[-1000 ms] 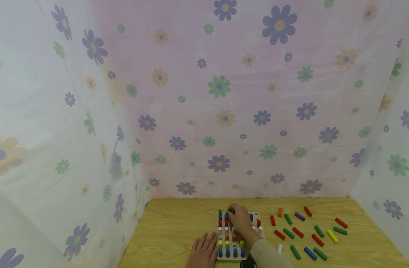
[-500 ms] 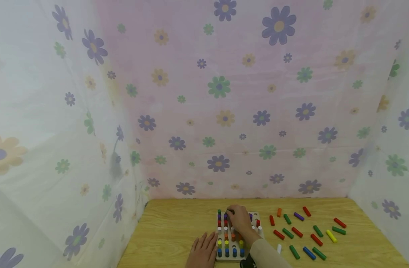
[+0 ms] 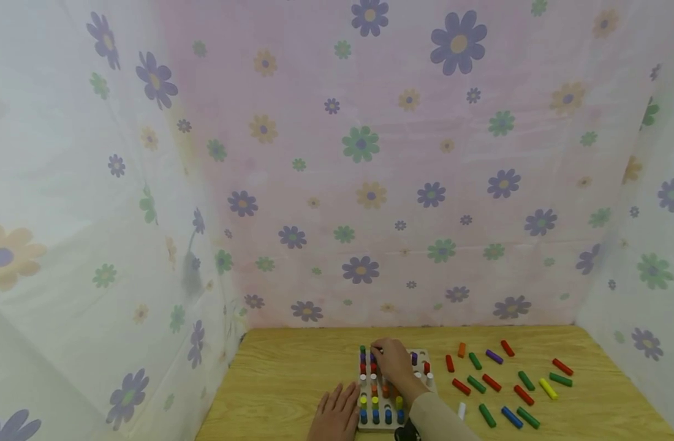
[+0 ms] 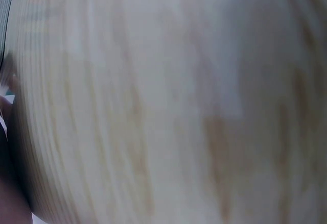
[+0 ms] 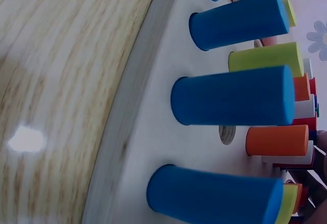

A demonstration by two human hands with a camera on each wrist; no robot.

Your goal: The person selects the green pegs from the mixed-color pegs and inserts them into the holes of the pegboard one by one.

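Observation:
A pale pegboard (image 3: 378, 427) lies on the wooden table, with upright coloured pegs in rows: blue in front, then yellow, orange, white, red, purple and green. My right hand (image 3: 394, 365) reaches over it, thumb and fingertips pinched together at the back row beside a standing green peg (image 3: 362, 349). The green peg in its grip is mostly hidden by the fingers. My left hand (image 3: 334, 411) lies on the table with fingers extended along the board's left edge. Close up in the right wrist view stand blue pegs (image 5: 232, 96) and an orange peg (image 5: 277, 141).
Loose pegs in several colours lie scattered to the board's right, among them a yellow peg (image 3: 548, 389), a blue peg (image 3: 511, 417) and a white peg (image 3: 461, 410). Flower-printed sheets (image 3: 315, 184) wall the table (image 3: 282, 380) at the back and sides.
My right fingertips have shifted slightly left and lower at the back row, and the green peg between them shows less. The left hand stays put.

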